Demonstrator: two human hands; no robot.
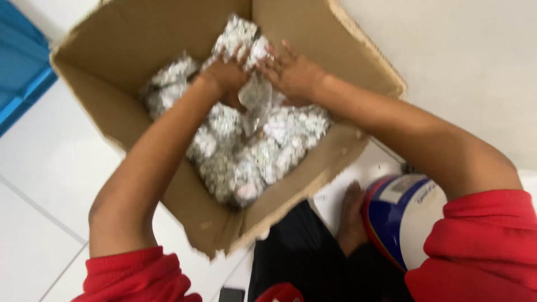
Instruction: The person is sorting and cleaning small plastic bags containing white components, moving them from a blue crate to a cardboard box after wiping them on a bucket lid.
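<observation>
both hands, left hand (226, 72) and right hand (291, 72), are gripping 1 silvery packet (241, 34) above the cardboard box (123, 45), which is full of packets (251, 151)

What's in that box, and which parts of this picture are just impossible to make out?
- Clear bags in the cardboard box: small pale contents, motion blur hides their kind.
- Left hand and right hand: both on one bag; grip blurred.
- Box bottom: covered by bags.
- Blue crate: cut off by the left edge.
- Round blue-and-white object: partly behind the red sleeve.
</observation>
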